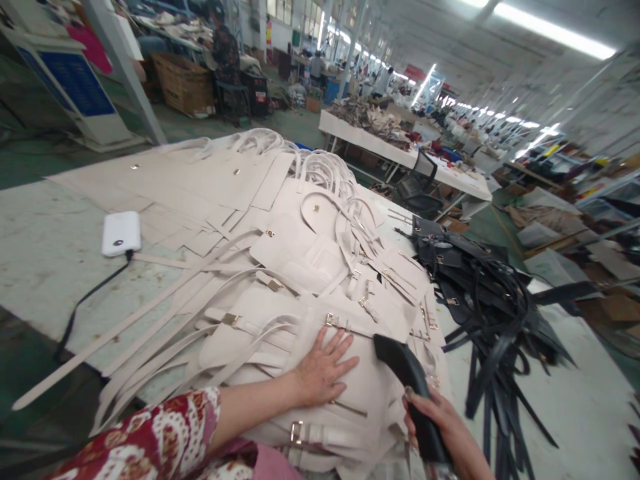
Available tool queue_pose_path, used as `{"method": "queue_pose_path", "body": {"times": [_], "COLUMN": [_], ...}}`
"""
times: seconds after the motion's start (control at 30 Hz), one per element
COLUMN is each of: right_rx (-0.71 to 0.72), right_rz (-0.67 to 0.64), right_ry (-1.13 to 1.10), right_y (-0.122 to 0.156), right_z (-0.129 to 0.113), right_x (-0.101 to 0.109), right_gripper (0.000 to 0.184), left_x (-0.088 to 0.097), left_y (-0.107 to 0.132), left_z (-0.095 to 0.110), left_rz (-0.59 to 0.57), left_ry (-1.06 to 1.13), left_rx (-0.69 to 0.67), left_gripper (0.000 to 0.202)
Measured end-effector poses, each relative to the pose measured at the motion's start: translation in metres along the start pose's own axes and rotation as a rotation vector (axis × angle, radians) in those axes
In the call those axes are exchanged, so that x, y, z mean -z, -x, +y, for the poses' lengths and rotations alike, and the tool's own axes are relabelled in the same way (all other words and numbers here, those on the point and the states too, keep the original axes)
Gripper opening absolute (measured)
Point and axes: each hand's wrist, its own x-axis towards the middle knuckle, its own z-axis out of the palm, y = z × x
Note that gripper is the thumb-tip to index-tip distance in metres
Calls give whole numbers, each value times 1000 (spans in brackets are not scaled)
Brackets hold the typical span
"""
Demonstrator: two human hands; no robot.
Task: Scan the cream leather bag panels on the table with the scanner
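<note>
My left hand (323,370) lies flat, fingers spread, on a cream leather bag piece (350,387) at the near end of a big pile of cream bag parts (300,253) with straps and gold buckles. My right hand (440,417) grips a black hand-held tool (407,380), its nose pointing up-left just above the same cream piece, close to my left fingertips. A floral sleeve covers my left arm.
A heap of black straps and bag parts (480,293) lies to the right on the white table (45,247). A white power bank (121,233) with a black cable sits at left. Beyond are other work tables (400,150), boxes and distant people.
</note>
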Motion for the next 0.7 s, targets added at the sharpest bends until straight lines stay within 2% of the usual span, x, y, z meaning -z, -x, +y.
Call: {"method": "queue_pose_path", "body": {"times": [0.07,0.13,0.27,0.37,0.5,0.6,0.7], "right_rx": [-14,22,158,191,117,147,142], "right_rz": [39,109,212,85,-187,-218,-184], "right_ry": [-24,-32,176,334,493,577,623], "right_y": [-10,-26,-40,-22,-1,-14,-43], "right_z": [8,5,-27,-47,-51,-49,-57], "right_x": [-8,-19,-48,-80,-134,-175,-207], "right_gripper": [44,48,49,53,57,46,35], "left_x": [0,-1,-1,3,9,5,0], "left_y": [1,1,0,7,36,58,66], "left_z": [2,4,5,3,1,1,0], "left_rz": [-7,-16,-18,-28,-57,-59,-71], "left_ry": [6,9,25,55,96,99,88], "left_rx": [-17,-44,-63,-92,-212,-241,-253], "left_gripper": [54,53,54,53,40,37,40]}}
